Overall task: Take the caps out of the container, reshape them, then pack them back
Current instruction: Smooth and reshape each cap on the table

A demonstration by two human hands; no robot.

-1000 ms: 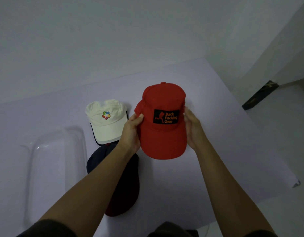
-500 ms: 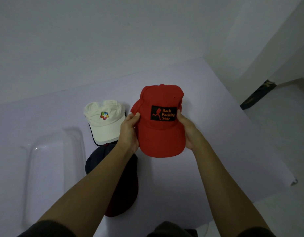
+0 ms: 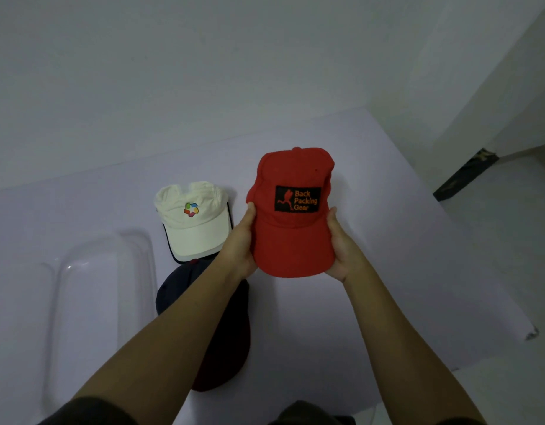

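A red cap point(image 3: 291, 240) with a black "Back Packing Gear" patch is held above the table, brim toward me. My left hand point(image 3: 242, 243) grips its left edge and my right hand point(image 3: 341, 246) grips its right edge. A white cap point(image 3: 194, 222) with a coloured logo lies on the table to the left. Just nearer, a dark navy cap with a maroon brim point(image 3: 222, 348) lies partly hidden under my left forearm. A clear plastic container point(image 3: 96, 302) sits at the left with nothing visible in it.
The white table point(image 3: 387, 271) ends at a right edge with floor beyond it. A dark object point(image 3: 464, 174) lies on the floor at the far right, and a white wall stands behind the table.
Both hands have slid nearer along the red cap's sides onto the brim, and the cap has shifted slightly. The other caps and the container have not moved.
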